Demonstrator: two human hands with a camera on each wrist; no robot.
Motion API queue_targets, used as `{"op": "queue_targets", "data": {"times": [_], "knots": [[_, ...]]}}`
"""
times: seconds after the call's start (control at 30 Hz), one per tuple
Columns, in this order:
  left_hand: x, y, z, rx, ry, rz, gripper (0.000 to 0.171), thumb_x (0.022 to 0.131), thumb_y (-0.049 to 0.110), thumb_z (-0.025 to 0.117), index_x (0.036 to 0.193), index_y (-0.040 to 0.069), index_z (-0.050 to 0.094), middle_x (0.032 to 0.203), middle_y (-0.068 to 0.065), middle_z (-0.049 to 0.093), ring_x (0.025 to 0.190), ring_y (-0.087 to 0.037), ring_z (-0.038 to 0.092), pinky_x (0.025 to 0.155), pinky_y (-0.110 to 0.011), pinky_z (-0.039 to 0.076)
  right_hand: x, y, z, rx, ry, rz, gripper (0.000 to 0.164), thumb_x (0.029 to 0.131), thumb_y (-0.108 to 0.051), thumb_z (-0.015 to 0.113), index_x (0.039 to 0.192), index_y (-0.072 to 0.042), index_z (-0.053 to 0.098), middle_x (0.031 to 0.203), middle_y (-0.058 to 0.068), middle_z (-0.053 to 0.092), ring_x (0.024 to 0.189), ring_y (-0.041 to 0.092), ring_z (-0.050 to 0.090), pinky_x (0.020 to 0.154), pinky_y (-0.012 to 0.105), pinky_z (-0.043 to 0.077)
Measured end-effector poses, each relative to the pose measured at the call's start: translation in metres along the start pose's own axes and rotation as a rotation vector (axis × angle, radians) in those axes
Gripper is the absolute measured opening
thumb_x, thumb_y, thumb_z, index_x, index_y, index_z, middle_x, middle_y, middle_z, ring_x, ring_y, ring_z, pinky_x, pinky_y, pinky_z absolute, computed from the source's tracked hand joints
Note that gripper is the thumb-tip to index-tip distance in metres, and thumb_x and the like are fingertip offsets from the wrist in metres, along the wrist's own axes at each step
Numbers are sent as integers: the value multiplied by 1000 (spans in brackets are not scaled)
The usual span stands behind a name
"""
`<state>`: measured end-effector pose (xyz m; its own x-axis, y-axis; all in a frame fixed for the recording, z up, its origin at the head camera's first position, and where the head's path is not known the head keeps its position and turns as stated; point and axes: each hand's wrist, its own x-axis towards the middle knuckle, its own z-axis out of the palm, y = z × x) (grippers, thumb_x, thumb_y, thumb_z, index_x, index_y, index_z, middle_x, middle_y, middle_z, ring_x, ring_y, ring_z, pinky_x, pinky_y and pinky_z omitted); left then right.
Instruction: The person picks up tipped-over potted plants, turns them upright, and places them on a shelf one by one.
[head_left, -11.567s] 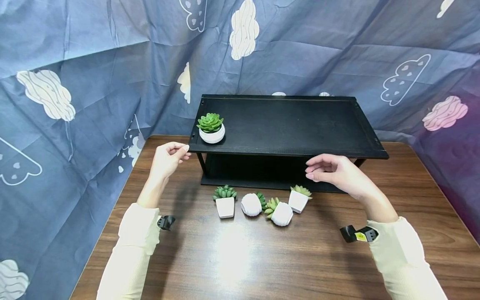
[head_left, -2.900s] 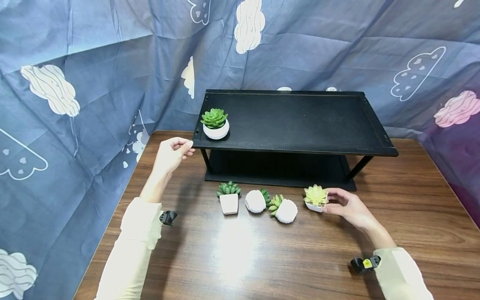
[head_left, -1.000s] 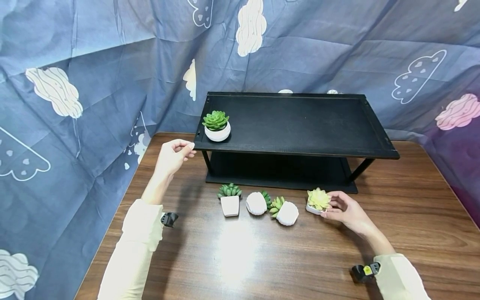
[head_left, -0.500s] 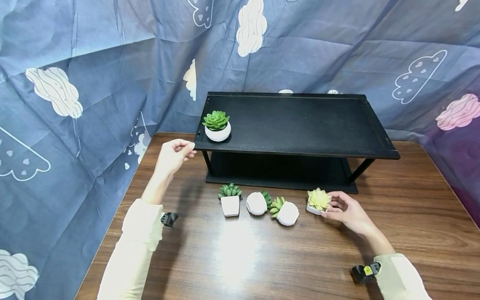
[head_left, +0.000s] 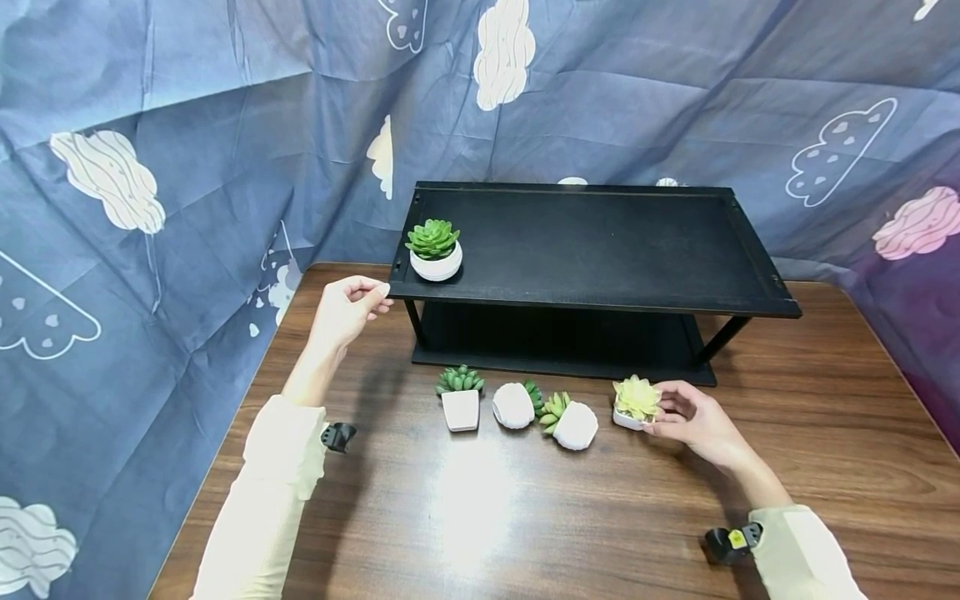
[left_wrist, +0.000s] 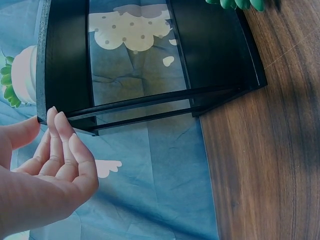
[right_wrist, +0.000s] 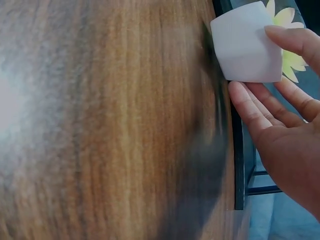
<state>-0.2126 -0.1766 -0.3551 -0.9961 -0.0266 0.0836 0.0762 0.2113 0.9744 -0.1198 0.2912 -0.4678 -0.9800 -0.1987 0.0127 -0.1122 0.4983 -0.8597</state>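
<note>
My left hand pinches the front left corner of a black two-tier shelf, thumb on its edge and fingertips under it in the left wrist view. My right hand holds a small potted succulent with pale yellow-green leaves, upright in front of the shelf's right part. In the right wrist view, the thumb and fingers grip its white square pot. A green succulent in a round white pot stands on the upper board's left end, close to my left hand.
On the wooden table, before the shelf, lie a dark green succulent in a square pot, one in a round ribbed pot and a light green one in a ribbed pot. A blue cloud-patterned cloth hangs behind.
The yellow-green succulent, lying tipped over at the row's right end at first, has been picked up by my right hand, turned upright and moved right. My left hand keeps its pinch; the last second shows almost no motion.
</note>
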Motion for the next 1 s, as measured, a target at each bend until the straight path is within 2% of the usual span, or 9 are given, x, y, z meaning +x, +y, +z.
{"op": "queue_targets", "data": {"times": [0.33, 0.57, 0.83, 1.0], "knots": [[0, 2, 0, -2, 1, -1, 24, 88, 3, 57, 101, -17, 55, 67, 0, 66, 57, 2, 59, 55, -14, 46, 3, -13, -5, 33, 5, -45, 48, 71, 3, 75, 111, 8, 49, 96, 1, 57, 82, 1, 57, 69, 17, 48], [1, 2, 0, -2, -5, -12, 25, 89, 4, 57, 102, -17, 55, 61, 12, 62, 58, 2, 59, 55, -14, 45, 3, -29, -11, -8, -10, -26, 48, 72, -2, 75, 112, 5, 50, 96, 8, 57, 82, 3, 58, 67, 17, 48], [0, 1, 0, 13, -1, -11, 24, 89, 4, 57, 101, -17, 56, 70, -5, 67, 59, 0, 60, 55, -15, 46, 0, -51, -19, 10, -32, -31, 48, 71, 1, 75, 112, 6, 49, 95, 8, 57, 81, 4, 59, 66, 18, 49], [0, 0, 0, 14, 1, -10, 24, 89, 4, 57, 102, -16, 56, 69, -2, 67, 58, 2, 59, 54, -15, 45, -2, -62, -23, 27, -28, -50, 48, 71, 2, 75, 111, 4, 49, 94, 1, 58, 81, 4, 60, 65, 19, 50]]}}
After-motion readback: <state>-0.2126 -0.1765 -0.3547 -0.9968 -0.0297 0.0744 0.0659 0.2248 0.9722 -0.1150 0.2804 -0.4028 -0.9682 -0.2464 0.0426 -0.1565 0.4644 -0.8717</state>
